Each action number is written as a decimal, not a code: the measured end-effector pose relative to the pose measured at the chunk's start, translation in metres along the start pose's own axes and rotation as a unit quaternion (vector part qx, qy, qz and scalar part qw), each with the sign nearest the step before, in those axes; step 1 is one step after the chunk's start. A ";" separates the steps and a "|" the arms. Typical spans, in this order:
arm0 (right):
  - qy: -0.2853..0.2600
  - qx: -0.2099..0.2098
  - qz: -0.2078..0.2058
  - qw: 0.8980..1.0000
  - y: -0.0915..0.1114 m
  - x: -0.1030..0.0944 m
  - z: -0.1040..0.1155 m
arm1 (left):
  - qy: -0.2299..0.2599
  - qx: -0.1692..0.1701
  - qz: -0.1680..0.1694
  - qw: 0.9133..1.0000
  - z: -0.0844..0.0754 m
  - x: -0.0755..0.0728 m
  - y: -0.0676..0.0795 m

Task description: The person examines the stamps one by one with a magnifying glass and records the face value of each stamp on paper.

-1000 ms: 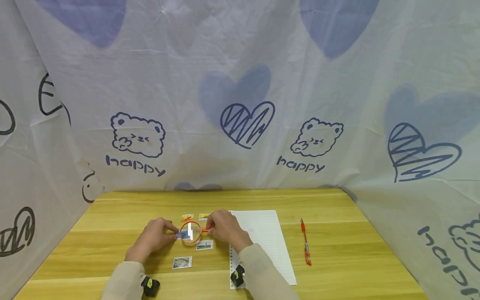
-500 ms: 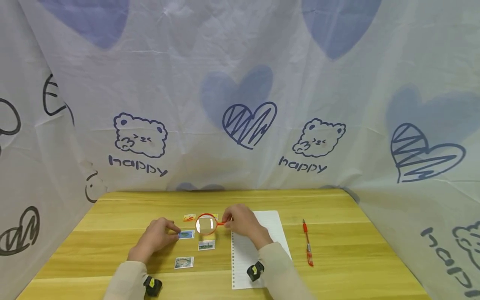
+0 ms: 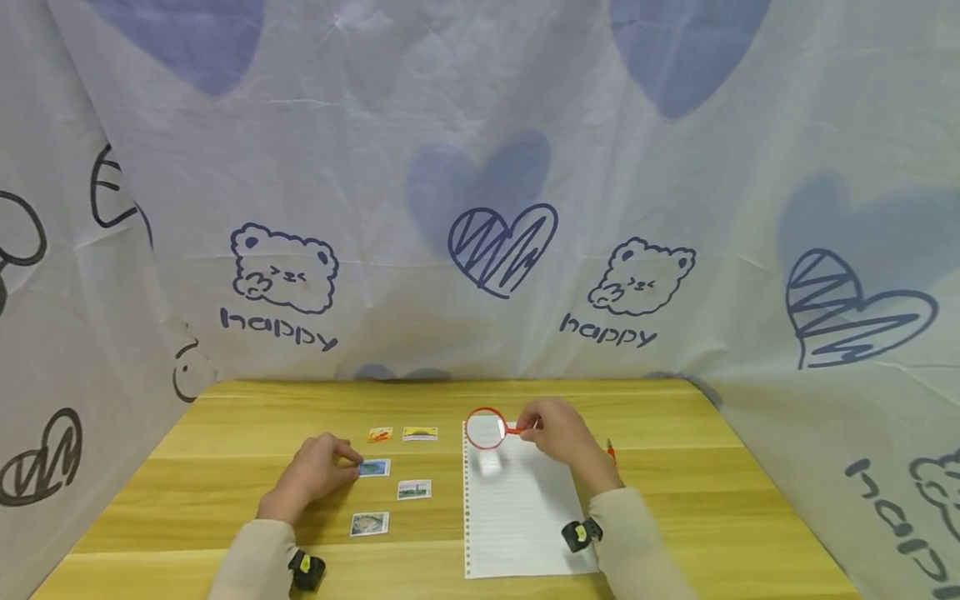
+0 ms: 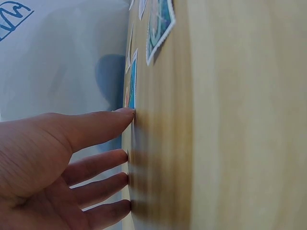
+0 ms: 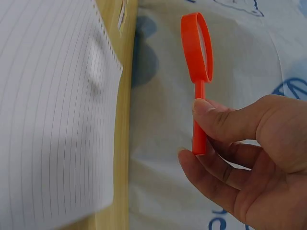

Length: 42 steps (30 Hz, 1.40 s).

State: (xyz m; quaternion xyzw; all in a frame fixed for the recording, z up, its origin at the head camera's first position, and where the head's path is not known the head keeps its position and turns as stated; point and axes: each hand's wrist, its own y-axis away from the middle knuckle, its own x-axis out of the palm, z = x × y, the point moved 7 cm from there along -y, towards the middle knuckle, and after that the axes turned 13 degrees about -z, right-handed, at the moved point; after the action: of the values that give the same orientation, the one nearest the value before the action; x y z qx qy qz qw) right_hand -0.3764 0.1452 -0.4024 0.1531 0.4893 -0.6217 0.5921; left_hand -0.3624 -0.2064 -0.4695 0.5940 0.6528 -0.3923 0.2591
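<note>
My right hand (image 3: pixel 558 431) pinches the handle of a red magnifying glass (image 5: pixel 196 48) between thumb and fingers. Its lens is raised above the upper left part of a lined sheet of paper (image 3: pixel 517 517). On the table, my left hand (image 3: pixel 315 471) touches the left edge of a blue stamp (image 3: pixel 375 467) with its fingertips, and the left wrist view shows its fingers fairly straight. Around it lie an orange-yellow stamp (image 3: pixel 380 435), a yellow stamp (image 3: pixel 420 433), a green landscape stamp (image 3: pixel 414 489) and a greyish-green stamp (image 3: pixel 370 524).
A red pen (image 3: pixel 611 451) lies right of the paper, mostly hidden behind the right forearm. The wooden table (image 3: pixel 720 517) ends at a pale cloth (image 3: pixel 375 167) printed with hearts and bears, which hangs behind it and at both sides.
My right hand has carried the magnifying glass rightward, from over the blue stamp, past the yellow one, to above the paper. My left hand has stayed at the blue stamp.
</note>
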 end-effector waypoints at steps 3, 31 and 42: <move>0.005 0.015 -0.007 1.000 0.005 -0.012 -0.018 | -0.001 -0.001 -0.001 1.000 0.000 0.000 0.000; 0.055 0.060 -0.029 0.996 0.051 -0.086 -0.132 | 0.001 -0.001 -0.004 1.000 -0.001 -0.001 0.002; 0.077 0.090 -0.020 0.993 0.067 -0.099 -0.167 | 0.004 0.002 -0.006 1.000 -0.002 -0.002 0.002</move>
State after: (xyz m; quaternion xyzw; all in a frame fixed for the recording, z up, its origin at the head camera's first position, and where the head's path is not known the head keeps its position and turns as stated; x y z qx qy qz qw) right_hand -0.3570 0.3471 -0.4341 0.2436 0.4783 -0.6616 0.5235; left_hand -0.3598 -0.2061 -0.4672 0.5922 0.6565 -0.3925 0.2536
